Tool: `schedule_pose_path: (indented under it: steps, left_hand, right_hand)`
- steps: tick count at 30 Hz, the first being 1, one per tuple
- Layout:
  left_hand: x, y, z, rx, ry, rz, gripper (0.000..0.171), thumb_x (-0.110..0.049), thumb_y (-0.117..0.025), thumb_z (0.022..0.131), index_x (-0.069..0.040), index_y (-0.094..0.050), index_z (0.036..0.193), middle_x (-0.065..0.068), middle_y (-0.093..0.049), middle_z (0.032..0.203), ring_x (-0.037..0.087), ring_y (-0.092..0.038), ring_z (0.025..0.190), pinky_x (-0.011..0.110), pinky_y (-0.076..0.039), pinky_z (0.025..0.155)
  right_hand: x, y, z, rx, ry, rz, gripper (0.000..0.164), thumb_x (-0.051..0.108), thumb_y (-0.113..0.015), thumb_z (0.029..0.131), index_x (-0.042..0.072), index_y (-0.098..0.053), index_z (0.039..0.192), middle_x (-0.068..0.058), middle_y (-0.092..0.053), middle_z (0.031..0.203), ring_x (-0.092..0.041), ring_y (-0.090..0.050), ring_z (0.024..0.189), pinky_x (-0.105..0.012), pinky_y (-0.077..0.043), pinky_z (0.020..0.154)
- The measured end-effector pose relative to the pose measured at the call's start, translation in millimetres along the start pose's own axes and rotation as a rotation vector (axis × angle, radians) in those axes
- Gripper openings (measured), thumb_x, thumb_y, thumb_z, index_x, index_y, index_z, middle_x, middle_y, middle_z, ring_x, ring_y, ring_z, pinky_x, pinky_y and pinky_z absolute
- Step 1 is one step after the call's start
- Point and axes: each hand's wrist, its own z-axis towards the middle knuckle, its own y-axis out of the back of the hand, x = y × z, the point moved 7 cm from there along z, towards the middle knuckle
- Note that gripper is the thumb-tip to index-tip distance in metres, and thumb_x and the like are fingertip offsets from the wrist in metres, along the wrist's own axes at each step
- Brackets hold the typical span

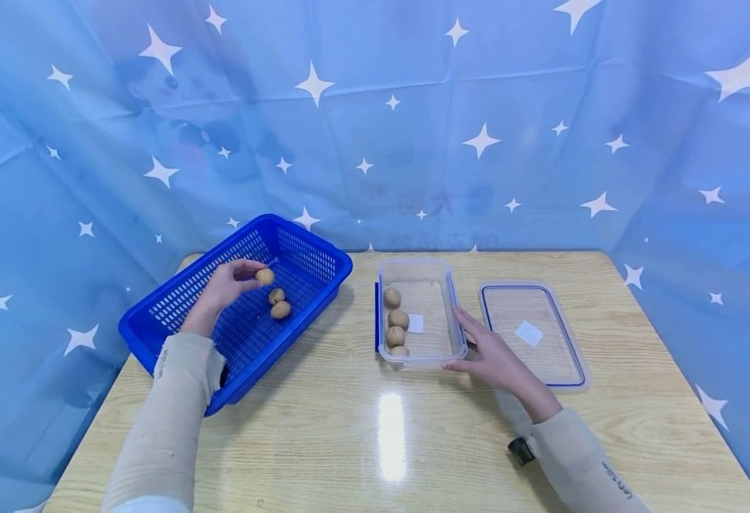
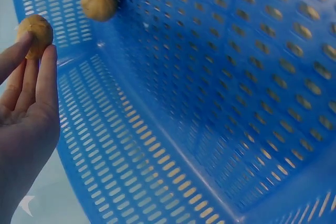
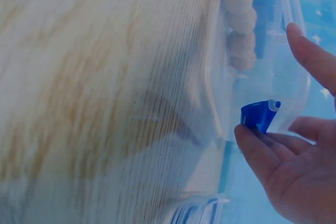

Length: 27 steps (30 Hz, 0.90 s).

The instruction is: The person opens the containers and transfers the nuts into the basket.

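Left hand (image 1: 224, 286) pinches 1 round brown walnut (image 1: 265, 276) over blue slotted plastic basket (image 1: 313, 263), scene left; right hand (image 1: 495, 356), fingers apart, touches clear plastic box (image 1: 435, 335). Walnut likely light, stiff, roll-prone; pinch 2 opposite sides.

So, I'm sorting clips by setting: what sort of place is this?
Probably a staged tabletop recording spot: a starry backdrop hangs behind a wood-grain table holding a blue basket and clear box.
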Motion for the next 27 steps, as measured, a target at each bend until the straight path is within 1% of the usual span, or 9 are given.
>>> schedule_pose_path:
  steps: [4, 8, 12, 15, 22, 27]
  left_hand:
    - [5.7, -4.7, 0.8, 0.043, 0.034, 0.02, 0.036, -0.01, -0.055, 0.102, -0.001, -0.054, 0.137, 0.025, -0.052, 0.14, 0.041, -0.047, 0.133, 0.057, -0.034, 0.117]
    - [12.7, -7.6, 0.8, 0.08, 0.061, 0.032, 0.037, -0.01, -0.055, 0.102, 0.001, -0.053, 0.138, 0.026, -0.053, 0.14, 0.041, -0.048, 0.132, 0.057, -0.036, 0.117]
    - [26.5, -9.6, 2.0, 0.105, 0.106, -0.011, 0.038, -0.009, -0.053, 0.103, 0.001, -0.051, 0.139, 0.026, -0.052, 0.139, 0.038, -0.051, 0.129, 0.052, -0.04, 0.114]
    - [34.0, -10.5, 2.8, 0.119, 0.124, -0.022, 0.039, -0.008, -0.052, 0.103, 0.001, -0.05, 0.14, 0.026, -0.051, 0.14, 0.037, -0.05, 0.129, 0.051, -0.042, 0.112]
    - [37.9, -14.8, 4.7, 0.158, 0.117, 0.02, 0.042, -0.01, -0.056, 0.101, 0.002, -0.049, 0.141, 0.028, -0.049, 0.143, 0.04, -0.048, 0.132, 0.052, -0.043, 0.11]
    - [37.7, -17.7, 4.1, 0.19, 0.119, 0.042, 0.041, -0.01, -0.055, 0.101, 0.003, -0.049, 0.14, 0.028, -0.049, 0.144, 0.041, -0.048, 0.132, 0.053, -0.042, 0.111]
  right_hand:
    - [0.6, 0.0, -0.2, -0.001, 0.005, 0.0, 0.101, 0.029, -0.079, 0.085, 0.001, -0.016, 0.159, -0.029, -0.016, 0.163, -0.05, -0.027, 0.145, -0.054, -0.045, 0.107]
    - [-0.3, -1.0, -0.8, 0.003, 0.003, 0.005, 0.101, 0.027, -0.079, 0.085, 0.002, -0.016, 0.159, -0.028, -0.015, 0.163, -0.049, -0.026, 0.146, -0.054, -0.044, 0.107]
    - [-1.3, -2.3, 0.0, 0.008, 0.003, 0.005, 0.101, 0.028, -0.08, 0.085, 0.002, -0.015, 0.159, -0.027, -0.015, 0.164, -0.048, -0.027, 0.146, -0.053, -0.045, 0.107]
    - [-0.6, -2.0, 0.6, 0.008, 0.007, 0.003, 0.101, 0.029, -0.079, 0.085, 0.001, -0.016, 0.159, -0.027, -0.016, 0.164, -0.048, -0.029, 0.145, -0.053, -0.046, 0.107]
    - [-0.6, -0.9, 0.2, 0.007, -0.001, 0.014, 0.101, 0.029, -0.079, 0.085, 0.001, -0.016, 0.159, -0.028, -0.015, 0.164, -0.05, -0.029, 0.144, -0.053, -0.046, 0.106]
    - [-1.0, -1.3, 0.6, 0.005, 0.001, 0.004, 0.102, 0.03, -0.08, 0.085, 0.002, -0.016, 0.159, -0.027, -0.016, 0.164, -0.049, -0.03, 0.144, -0.053, -0.047, 0.106]
